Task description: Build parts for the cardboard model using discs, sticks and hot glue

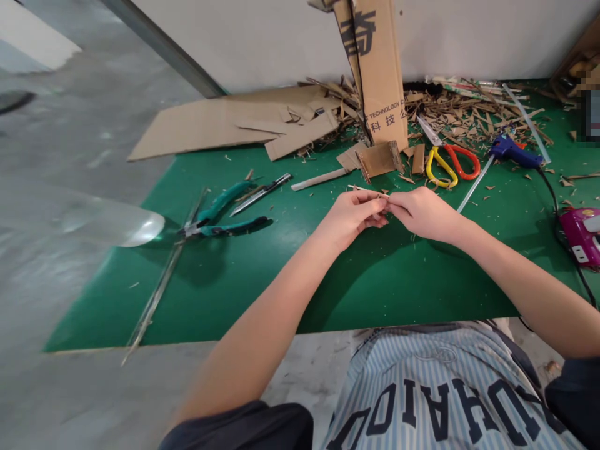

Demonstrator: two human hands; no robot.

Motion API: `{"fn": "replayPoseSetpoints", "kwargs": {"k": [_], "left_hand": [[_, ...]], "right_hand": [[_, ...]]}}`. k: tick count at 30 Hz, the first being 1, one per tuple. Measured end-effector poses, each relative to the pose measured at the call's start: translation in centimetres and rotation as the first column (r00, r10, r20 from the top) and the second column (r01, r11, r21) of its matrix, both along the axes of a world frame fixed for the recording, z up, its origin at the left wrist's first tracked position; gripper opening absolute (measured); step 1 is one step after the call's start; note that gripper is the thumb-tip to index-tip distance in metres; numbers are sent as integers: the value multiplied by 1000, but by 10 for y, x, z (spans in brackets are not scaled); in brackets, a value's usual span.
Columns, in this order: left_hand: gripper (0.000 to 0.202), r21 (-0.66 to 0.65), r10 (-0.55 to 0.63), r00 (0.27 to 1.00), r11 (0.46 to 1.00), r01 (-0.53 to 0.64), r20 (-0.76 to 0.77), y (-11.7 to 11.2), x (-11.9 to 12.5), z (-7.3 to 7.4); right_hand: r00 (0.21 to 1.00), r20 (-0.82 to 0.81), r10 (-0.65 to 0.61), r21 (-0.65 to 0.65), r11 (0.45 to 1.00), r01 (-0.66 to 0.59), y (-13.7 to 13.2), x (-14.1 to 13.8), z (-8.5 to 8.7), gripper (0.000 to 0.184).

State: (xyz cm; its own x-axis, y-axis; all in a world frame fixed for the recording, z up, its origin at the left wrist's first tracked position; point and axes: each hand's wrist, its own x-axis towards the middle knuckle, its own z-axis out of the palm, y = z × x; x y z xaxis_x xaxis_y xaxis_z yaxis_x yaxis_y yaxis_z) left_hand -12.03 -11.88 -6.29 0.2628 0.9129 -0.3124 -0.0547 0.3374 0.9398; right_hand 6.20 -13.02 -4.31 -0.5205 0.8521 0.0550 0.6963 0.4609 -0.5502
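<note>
Both my hands meet over the middle of the green mat [262, 281]. My left hand [352, 215] and my right hand [422, 212] are closed in a pinch on the same thin cardboard strip [363, 189], which pokes out to the left above my left fingers. A small folded cardboard piece [379, 160] stands just beyond my hands. A tall cardboard box flap [379, 69] rises behind it.
Green-handled pliers [225, 215] and a utility knife [260, 194] lie to the left, with a long metal ruler [162, 281]. Yellow-and-orange scissors [450, 164], a blue glue gun [513, 152], its glue stick [475, 184] and a pink device [584, 236] sit right. Cardboard sheets [225, 125] and scraps [469, 109] line the back.
</note>
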Motion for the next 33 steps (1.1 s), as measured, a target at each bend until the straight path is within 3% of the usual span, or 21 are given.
{"fn": "replayPoseSetpoints", "kwargs": {"k": [2,4,7,9,11,13,15,17,19,21,23,25,28,33], "left_hand": [[29,25,4,1000,1000,-4,19,-1,1,3],[29,79,-3,1000,997,1,20,-2,2,6],[30,166,-8,1000,986,11,-16,-4,1,8],[30,229,-13,999,973,25,-52,-6,1,7],[27,310,-21,996,949,48,-90,-8,2,7],[23,395,-35,990,915,86,-135,-11,4,7],[21,449,-43,985,886,116,-170,-14,7,8],[20,449,-58,982,884,134,-178,-16,9,10],[20,402,-67,986,907,123,-150,-16,11,11],[23,336,-50,992,938,87,-116,-16,11,10],[27,281,-4,997,959,27,-80,-14,11,8],[29,240,30,999,970,-20,-41,-13,11,5],[30,173,27,1000,985,-27,4,-11,10,1],[29,102,0,999,995,-5,48,-10,9,0]], "right_hand": [[999,44,-5,30,1000,4,-2,1,6,25],[1000,-23,7,-13,1000,-7,-1,2,12,28],[967,-254,12,-257,963,-80,3,5,12,34],[914,-401,-63,-480,864,-151,5,8,6,35],[845,-503,-181,-662,710,-241,5,11,-3,35],[798,-558,-228,-741,569,-356,4,17,-11,35],[793,-565,-228,-767,500,-403,2,22,-14,34],[817,-542,-199,-752,548,-366,-1,26,-12,34],[862,-491,-123,-649,712,-268,-4,26,-7,34],[921,-389,-28,-419,896,-149,-7,24,-2,32],[976,-216,21,-152,987,-55,-9,20,1,29],[1000,-6,5,57,998,-4,-12,17,1,27],[969,248,-23,244,969,-39,-15,16,-2,30],[949,315,-20,257,964,-65,-15,19,-5,32]]}}
